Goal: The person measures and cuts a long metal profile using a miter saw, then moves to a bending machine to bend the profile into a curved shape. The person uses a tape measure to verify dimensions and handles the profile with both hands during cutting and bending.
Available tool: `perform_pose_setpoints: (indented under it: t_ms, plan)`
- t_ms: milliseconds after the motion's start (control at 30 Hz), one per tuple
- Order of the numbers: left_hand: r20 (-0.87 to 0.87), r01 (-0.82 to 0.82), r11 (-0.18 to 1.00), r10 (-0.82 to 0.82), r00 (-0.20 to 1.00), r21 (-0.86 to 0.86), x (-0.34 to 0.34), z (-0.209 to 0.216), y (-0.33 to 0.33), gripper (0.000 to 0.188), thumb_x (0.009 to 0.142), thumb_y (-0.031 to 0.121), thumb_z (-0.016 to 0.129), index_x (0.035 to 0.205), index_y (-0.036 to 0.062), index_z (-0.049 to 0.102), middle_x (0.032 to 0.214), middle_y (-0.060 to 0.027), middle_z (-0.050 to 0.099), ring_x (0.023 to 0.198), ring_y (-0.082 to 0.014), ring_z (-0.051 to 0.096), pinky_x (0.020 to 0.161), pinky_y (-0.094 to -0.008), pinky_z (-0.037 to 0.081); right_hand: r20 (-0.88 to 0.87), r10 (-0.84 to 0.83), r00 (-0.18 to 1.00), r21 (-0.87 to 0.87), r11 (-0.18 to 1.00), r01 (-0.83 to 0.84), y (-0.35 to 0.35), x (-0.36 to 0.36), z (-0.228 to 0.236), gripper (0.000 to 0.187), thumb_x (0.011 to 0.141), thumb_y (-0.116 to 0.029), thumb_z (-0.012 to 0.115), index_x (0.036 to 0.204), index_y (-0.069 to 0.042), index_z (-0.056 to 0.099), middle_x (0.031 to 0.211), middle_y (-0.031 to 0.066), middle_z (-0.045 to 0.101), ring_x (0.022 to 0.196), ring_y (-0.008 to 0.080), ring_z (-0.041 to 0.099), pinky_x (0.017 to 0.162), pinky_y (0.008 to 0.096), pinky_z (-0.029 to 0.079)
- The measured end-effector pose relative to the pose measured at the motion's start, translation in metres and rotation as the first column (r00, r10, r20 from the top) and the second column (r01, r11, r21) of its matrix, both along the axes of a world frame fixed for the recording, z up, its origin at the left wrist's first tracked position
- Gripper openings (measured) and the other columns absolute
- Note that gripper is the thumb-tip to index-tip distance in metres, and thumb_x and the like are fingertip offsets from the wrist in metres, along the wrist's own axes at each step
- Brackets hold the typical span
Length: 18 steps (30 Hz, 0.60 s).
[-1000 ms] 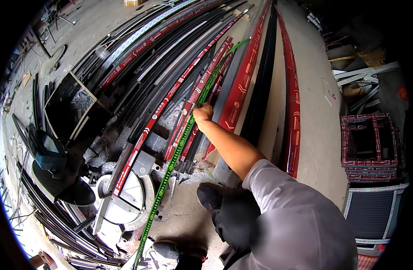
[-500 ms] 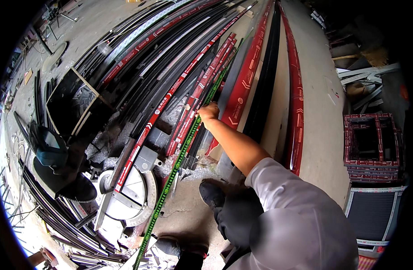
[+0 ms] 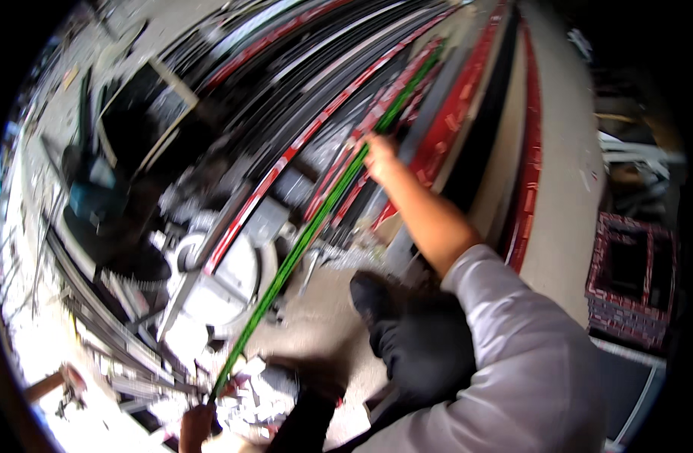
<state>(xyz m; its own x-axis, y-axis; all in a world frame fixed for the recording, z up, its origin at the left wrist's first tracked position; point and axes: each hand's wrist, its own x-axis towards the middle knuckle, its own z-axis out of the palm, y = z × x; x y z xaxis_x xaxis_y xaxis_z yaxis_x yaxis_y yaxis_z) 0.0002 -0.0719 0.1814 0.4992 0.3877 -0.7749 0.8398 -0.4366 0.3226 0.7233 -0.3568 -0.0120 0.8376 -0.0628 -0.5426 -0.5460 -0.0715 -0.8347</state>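
A long green tape measure blade [image 3: 287,269] runs diagonally from the lower left toward the far middle. My right hand [image 3: 379,158] is closed around it at full reach, above the red-wrapped profiles. At the bottom edge, my left hand [image 3: 197,425] is closed on its near end; the tape's case, if there, cannot be made out. Under the tape's left side sits a miter saw with a round pale base [image 3: 227,291] and a toothed blade. A long red-and-white wrapped profile [image 3: 277,167] lies across that saw. Motion blurs much of the picture.
Bundles of long dark profiles [image 3: 316,87] cover the floor ahead, with wide red profiles [image 3: 456,106] to their right. An open dark box [image 3: 150,109] stands left. Stacked red-wrapped frames [image 3: 633,279] are at right. Offcuts and a wooden-handled hammer [image 3: 59,381] lie lower left.
My left hand has come into view at the bottom edge, on the tape. The tape and my right hand appear shifted up and right as the whole view moves.
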Motion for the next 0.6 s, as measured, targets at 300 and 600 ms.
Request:
perform_pose_setpoints:
  t_ms: [300,600]
  plan:
    - [0.231,-0.016,0.998,0.03,0.972,-0.06,0.118,-0.027,-0.014,0.041,0.106,0.035,0.059,0.09,-0.0005,0.071,0.067,-0.0082,0.061,0.062,-0.0148,0.055,0.06,-0.0362,0.047,-0.042,0.073,0.996,0.571,0.82,-0.036,-0.007,-0.047,0.001,0.012,0.1,-0.013,0.069,0.108,-0.006,0.065,0.104,0.006,0.066,0.098,0.0208,0.065,0.095,0.0366,0.057]
    - [0.214,-0.027,0.98,0.07,0.974,-0.197,0.197,-0.065,-0.02,0.041,0.101,0.04,0.066,0.101,-0.001,0.071,0.079,-0.0103,0.07,0.072,-0.0164,0.065,0.071,-0.0347,0.053,-0.022,0.216,0.976,0.458,0.87,-0.182,0.003,-0.085,0.006,0.009,0.1,-0.016,0.072,0.105,-0.013,0.066,0.101,0.0015,0.07,0.093,0.0157,0.068,0.079,0.0333,0.059]
